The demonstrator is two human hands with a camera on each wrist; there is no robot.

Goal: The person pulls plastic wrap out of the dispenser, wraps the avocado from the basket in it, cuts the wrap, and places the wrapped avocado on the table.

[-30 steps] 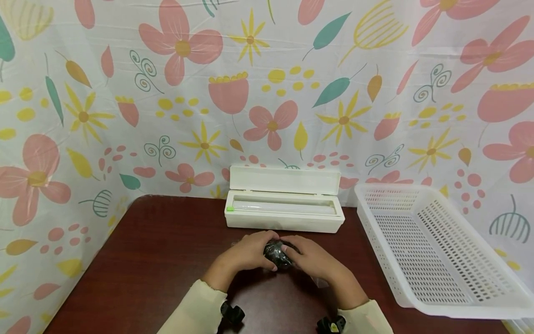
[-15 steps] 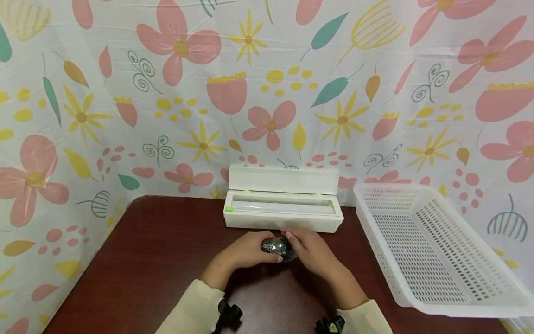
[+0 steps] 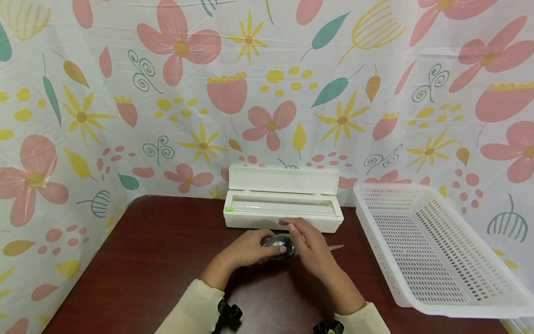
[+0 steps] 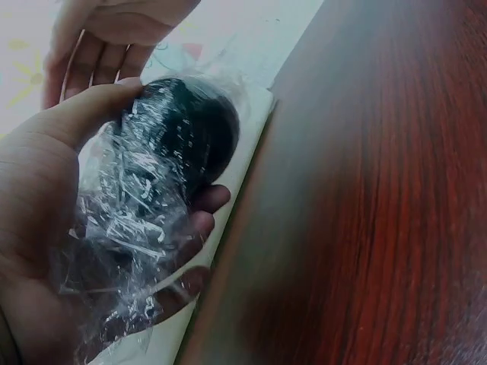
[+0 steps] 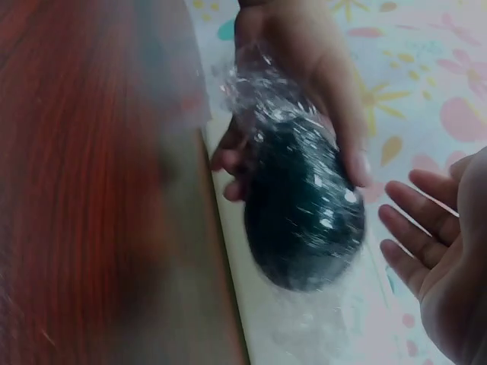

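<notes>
A dark oval object (image 3: 276, 243) wrapped in crinkled clear film sits in my left hand (image 3: 250, 249), thumb over its top and fingers curled beneath it. It is held just above the dark red table (image 3: 158, 250), in front of the white film dispenser box (image 3: 283, 221). My right hand (image 3: 306, 243) is at the object's right end with its fingers straight and spread. The left wrist view shows the wrapped object (image 4: 171, 148) in the palm. In the right wrist view the object (image 5: 304, 205) hangs beside the open right palm (image 5: 445, 266), with a gap between them.
The dispenser box stands open at the table's back edge, its lid (image 3: 283, 180) up and a film roll inside. A white perforated basket (image 3: 434, 250) lies at the right. A loose tail of film (image 3: 335, 247) pokes out right of my hand. A floral cloth (image 3: 267, 93) hangs behind.
Both hands carried the wrapped object a little farther toward the dispenser. My right hand came off the object and opened, and a tail of film now shows to its right.
</notes>
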